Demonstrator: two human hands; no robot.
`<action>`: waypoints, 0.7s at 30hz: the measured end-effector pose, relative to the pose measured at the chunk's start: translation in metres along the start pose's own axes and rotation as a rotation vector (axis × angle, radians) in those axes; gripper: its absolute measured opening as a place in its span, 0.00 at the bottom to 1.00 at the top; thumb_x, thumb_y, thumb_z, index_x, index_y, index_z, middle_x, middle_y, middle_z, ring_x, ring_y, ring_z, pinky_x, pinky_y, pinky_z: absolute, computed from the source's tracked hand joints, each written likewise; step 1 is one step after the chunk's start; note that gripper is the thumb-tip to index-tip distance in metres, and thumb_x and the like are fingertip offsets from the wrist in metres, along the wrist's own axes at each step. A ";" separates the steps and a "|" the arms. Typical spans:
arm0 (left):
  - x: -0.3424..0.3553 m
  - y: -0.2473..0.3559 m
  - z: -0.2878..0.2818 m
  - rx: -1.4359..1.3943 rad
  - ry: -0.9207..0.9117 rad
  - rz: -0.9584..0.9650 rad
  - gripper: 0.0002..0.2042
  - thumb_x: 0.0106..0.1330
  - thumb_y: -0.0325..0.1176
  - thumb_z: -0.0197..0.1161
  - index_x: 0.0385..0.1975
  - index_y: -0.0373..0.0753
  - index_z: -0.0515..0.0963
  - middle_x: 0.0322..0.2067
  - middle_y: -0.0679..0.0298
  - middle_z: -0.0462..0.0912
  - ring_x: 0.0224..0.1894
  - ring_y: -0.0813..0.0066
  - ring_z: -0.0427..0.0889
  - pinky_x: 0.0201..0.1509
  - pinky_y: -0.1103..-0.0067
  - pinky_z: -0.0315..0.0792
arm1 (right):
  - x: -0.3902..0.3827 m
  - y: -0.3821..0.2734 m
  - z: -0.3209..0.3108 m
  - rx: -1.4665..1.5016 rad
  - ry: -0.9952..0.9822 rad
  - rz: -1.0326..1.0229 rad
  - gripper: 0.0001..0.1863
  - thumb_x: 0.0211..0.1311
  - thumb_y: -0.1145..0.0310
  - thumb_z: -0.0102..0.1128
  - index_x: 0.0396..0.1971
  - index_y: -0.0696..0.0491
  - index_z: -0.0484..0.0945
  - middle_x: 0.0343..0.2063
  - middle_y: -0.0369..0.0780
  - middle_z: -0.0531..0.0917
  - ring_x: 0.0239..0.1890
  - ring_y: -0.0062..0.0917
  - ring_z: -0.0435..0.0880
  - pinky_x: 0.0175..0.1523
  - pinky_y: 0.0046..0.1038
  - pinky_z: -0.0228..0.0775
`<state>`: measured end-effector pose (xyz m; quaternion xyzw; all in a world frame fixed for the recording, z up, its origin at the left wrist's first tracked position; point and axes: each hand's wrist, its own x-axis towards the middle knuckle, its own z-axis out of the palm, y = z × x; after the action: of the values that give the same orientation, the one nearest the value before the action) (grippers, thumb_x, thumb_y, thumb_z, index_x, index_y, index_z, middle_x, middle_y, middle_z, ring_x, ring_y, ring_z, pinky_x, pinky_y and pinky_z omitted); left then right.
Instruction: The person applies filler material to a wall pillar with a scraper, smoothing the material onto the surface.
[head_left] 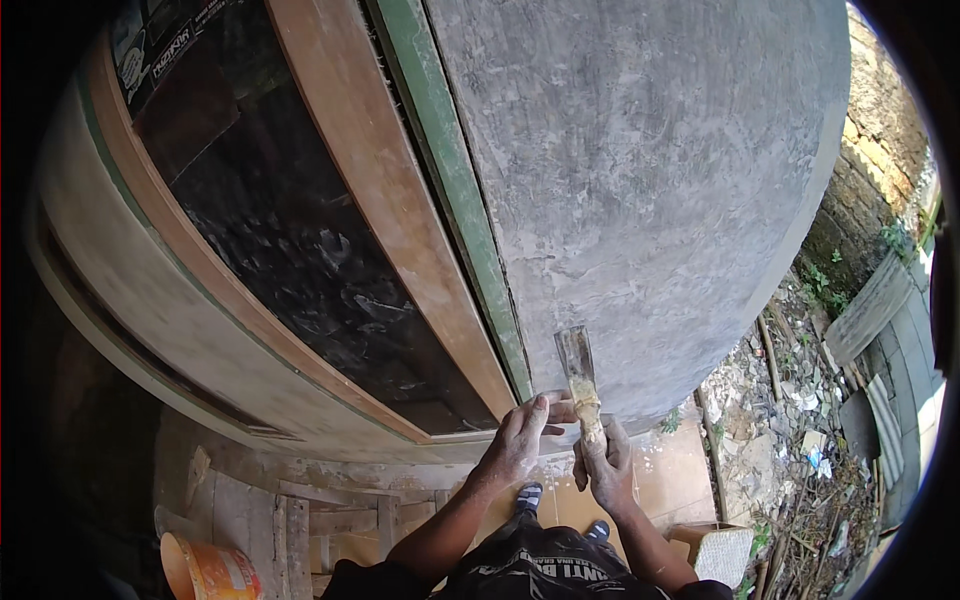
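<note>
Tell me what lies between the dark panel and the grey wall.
In the head view, a brown frame strip, a narrow dark gap and a green strip lie between the dark panel and the grey wall.

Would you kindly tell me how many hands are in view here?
2: the left hand, beside the scraper, and the right hand, gripping the scraper's handle. Both are partly seen, since some fingers are hidden.

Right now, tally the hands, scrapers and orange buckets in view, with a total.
Hands: 2, the left hand and the right hand
Scraper: 1
Orange bucket: 1
Total: 4
</note>
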<state>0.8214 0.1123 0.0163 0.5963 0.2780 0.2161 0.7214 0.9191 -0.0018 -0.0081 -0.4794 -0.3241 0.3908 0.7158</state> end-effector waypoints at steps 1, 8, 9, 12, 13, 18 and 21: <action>0.009 0.005 -0.003 -0.096 0.027 0.051 0.23 0.70 0.44 0.34 0.46 0.28 0.69 0.38 0.57 0.78 0.43 0.73 0.76 0.49 0.77 0.69 | 0.011 0.000 0.012 0.003 -0.015 -0.003 0.11 0.64 0.63 0.45 0.40 0.56 0.65 0.13 0.34 0.67 0.07 0.15 0.63 0.11 0.16 0.55; 0.044 0.054 -0.025 -0.183 -0.057 0.212 0.23 0.71 0.42 0.31 0.39 0.29 0.71 0.33 0.55 0.79 0.36 0.72 0.78 0.43 0.78 0.72 | 0.063 0.003 0.066 0.072 0.095 -0.069 0.13 0.60 0.69 0.51 0.42 0.60 0.70 0.17 0.31 0.71 0.15 0.10 0.64 0.19 0.15 0.55; 0.050 0.053 -0.028 -0.177 -0.063 0.203 0.23 0.71 0.42 0.31 0.39 0.29 0.71 0.33 0.55 0.79 0.36 0.72 0.78 0.43 0.78 0.72 | 0.069 0.002 0.071 0.078 0.127 -0.115 0.14 0.60 0.68 0.51 0.41 0.60 0.70 0.17 0.30 0.71 0.16 0.09 0.64 0.19 0.15 0.55; 0.066 0.048 -0.033 -0.166 0.049 0.324 0.23 0.70 0.44 0.33 0.38 0.26 0.67 0.25 0.51 0.77 0.29 0.63 0.79 0.38 0.69 0.75 | 0.086 0.004 0.075 -0.160 0.143 -0.264 0.19 0.60 0.64 0.51 0.46 0.63 0.68 0.38 0.45 0.73 0.38 0.25 0.72 0.42 0.25 0.63; 0.068 0.048 -0.033 -0.167 0.041 0.316 0.23 0.70 0.44 0.33 0.38 0.26 0.67 0.25 0.51 0.77 0.29 0.63 0.79 0.38 0.69 0.75 | 0.092 0.006 0.076 -0.311 0.156 -0.471 0.22 0.61 0.61 0.50 0.47 0.64 0.67 0.50 0.51 0.69 0.51 0.31 0.70 0.54 0.31 0.60; 0.074 0.049 -0.038 -0.142 0.095 0.334 0.16 0.70 0.36 0.38 0.34 0.31 0.72 0.28 0.60 0.78 0.30 0.76 0.75 0.37 0.79 0.69 | 0.100 0.008 0.077 -0.325 0.202 -0.407 0.28 0.56 0.65 0.52 0.54 0.66 0.61 0.53 0.52 0.68 0.58 0.40 0.64 0.61 0.34 0.49; 0.078 0.042 -0.043 -0.080 0.096 0.355 0.16 0.69 0.35 0.39 0.34 0.31 0.72 0.28 0.60 0.78 0.30 0.75 0.75 0.36 0.79 0.69 | 0.103 0.010 0.074 -0.306 0.204 -0.380 0.30 0.56 0.64 0.53 0.55 0.67 0.59 0.53 0.52 0.68 0.59 0.41 0.63 0.62 0.34 0.48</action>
<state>0.8528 0.2025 0.0407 0.5957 0.1940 0.3791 0.6810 0.9045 0.1221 0.0161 -0.5495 -0.3900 0.1453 0.7245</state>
